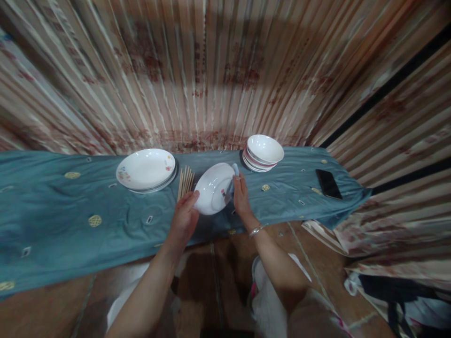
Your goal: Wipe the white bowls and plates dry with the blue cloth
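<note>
Stacked plates (146,168) and chopsticks (185,182) lie left on the desk (70,225); the left hand (185,215) grips a tilted white dish (210,188) above its middle; the right hand (241,195) holds a light-blue item (236,169) at the dish's right rim, left of bowls (263,152).

2 arms (155,277) extended forward, left hand (186,212) and right hand (241,196) gripping
</note>
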`<state>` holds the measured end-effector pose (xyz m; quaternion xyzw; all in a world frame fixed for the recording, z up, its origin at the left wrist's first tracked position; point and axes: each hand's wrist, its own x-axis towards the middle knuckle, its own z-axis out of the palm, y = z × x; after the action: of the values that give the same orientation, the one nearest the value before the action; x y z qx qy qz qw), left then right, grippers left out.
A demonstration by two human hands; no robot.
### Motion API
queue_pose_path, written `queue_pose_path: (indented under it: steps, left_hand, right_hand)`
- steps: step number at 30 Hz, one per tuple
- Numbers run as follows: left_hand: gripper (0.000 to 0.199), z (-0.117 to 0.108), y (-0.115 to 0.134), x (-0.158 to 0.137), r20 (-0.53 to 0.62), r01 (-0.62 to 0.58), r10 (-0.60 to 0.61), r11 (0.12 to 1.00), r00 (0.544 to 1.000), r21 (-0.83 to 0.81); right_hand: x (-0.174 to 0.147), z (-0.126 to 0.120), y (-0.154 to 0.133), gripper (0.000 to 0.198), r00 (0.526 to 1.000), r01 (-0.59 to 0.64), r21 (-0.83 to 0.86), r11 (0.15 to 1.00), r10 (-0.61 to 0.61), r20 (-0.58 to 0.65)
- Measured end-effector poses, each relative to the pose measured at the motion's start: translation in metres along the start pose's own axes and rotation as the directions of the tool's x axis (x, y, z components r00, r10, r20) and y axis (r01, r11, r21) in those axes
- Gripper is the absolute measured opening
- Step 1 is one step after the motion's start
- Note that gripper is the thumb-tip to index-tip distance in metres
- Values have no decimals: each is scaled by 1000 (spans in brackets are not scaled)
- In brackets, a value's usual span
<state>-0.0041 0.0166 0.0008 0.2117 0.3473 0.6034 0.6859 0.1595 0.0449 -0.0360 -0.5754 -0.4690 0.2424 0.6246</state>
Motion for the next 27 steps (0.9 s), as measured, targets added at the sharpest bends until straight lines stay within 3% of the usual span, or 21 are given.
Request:
queue_pose_path:
  steps: [10,14,19,27]
  left_hand:
    - [37,9,-14,-1,21,-34,33,999,999,42]
    - [32,10,-15,-4,22,-45,44,998,999,44]
    - [48,9,-12,-7,31,-105,103,991,994,89]
    - [39,8,3,-5,-30,-116,122,981,992,152]
  right_hand:
    - [14,-10,-5,55,1000,-13,38,999,13,-16]
    - [20,-16,-8,53,997,77,-15,997,-78,-19]
    - [22,-23,-17,51,977,213,-132,968,-211,24]
    - [14,-22,-29,47,922,386,-231,893,-368,119]
